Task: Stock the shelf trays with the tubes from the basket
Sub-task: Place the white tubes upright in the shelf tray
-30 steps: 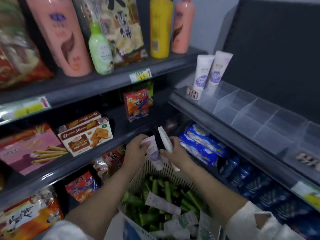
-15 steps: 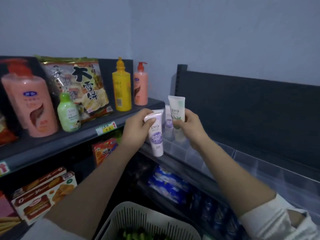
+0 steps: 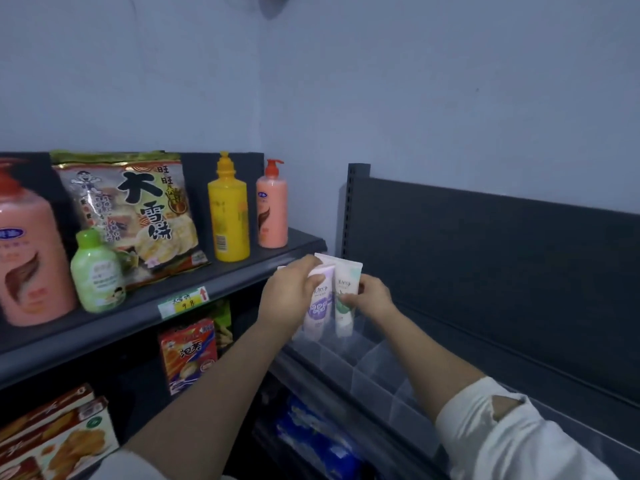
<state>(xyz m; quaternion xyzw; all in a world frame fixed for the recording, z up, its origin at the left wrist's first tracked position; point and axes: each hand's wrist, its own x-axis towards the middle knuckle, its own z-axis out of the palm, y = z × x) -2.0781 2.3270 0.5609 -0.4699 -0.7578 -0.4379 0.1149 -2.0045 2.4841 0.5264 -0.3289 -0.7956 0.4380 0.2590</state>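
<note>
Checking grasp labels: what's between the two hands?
Head view: two upright tubes side by side, the purple-label tube gripped by the left hand and the green-label tube by the right hand.

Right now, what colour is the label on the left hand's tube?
Purple, on a white tube; the head view shows it.

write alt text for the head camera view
A person's left hand holds a purple-labelled tube and the right hand a green-labelled tube, both upright at the clear shelf trays. Bottles and snacks stand on shelves at left.
</note>
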